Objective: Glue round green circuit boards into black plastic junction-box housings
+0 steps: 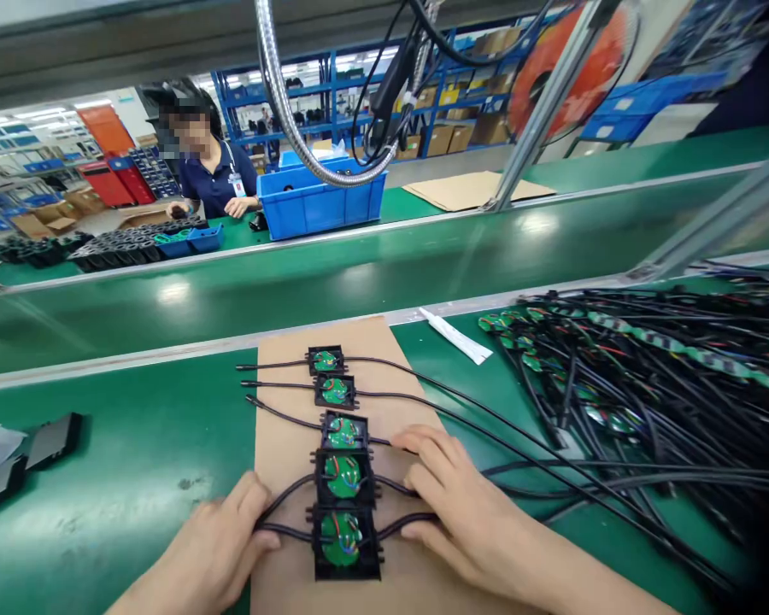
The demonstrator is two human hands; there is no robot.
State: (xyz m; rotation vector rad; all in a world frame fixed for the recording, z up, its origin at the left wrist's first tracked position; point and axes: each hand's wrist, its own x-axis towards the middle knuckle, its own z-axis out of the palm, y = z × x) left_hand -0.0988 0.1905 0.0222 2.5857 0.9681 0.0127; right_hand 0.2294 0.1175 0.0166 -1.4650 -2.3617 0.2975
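Several black square housings, each with a green circuit board inside, stand in a column on a sheet of brown cardboard point(288, 342). Black cables leave them on both sides. Left of the nearest housing point(343, 542), my left hand point(221, 534) is closed around the short cables point(288, 531) of the two nearest housings. On the other side, my right hand point(452, 495) has its fingers curled over the longer black cables point(397, 485) of the three nearest housings. The two far housings point(334, 390) lie beyond my hands, untouched, with their cables running right.
A large heap of black cables with circuit boards point(615, 367) covers the bench at right. A white tube point(458, 336) lies behind the cardboard. Dark flat parts point(55, 440) sit at far left. Across the conveyor, a person point(214, 175) works beside a blue bin point(324, 205).
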